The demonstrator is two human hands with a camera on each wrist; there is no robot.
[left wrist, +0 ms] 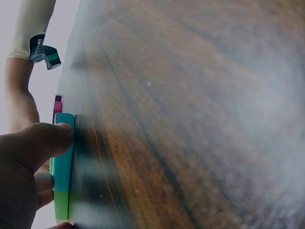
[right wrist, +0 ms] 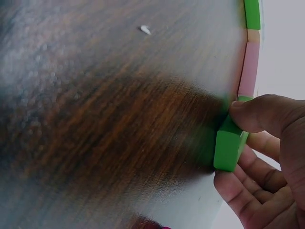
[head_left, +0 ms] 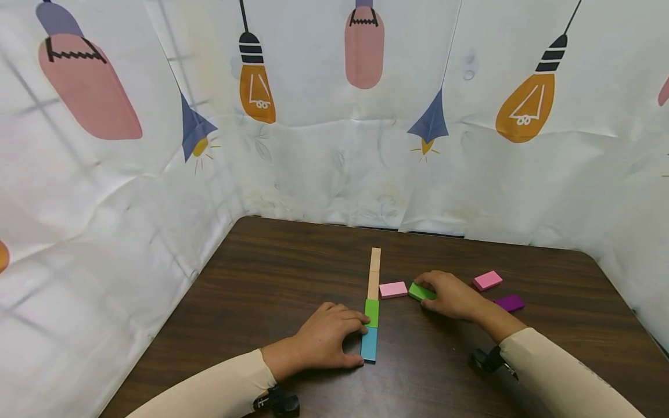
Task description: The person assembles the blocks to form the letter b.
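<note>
My left hand [head_left: 326,337] lies along the left side of a row of flat blocks. Its fingertips touch near where the lower green block [head_left: 371,313] meets the blue block [head_left: 369,346]; in the left wrist view the thumb [left wrist: 59,136] rests against the blue block. Above the green one, two tan blocks [head_left: 374,273] continue the row end to end. A light pink block [head_left: 393,289] lies right of the row, angled across it. My right hand [head_left: 449,295] pinches a second green block [head_left: 421,292] between thumb and fingers, just right of the pink block, low at the tabletop.
Beyond my right hand lie a brighter pink block [head_left: 488,280] and a purple block [head_left: 510,302], the purple one partly behind the wrist. The dark wood table [head_left: 292,255] ends at a patterned white curtain [head_left: 324,162] at the back and left.
</note>
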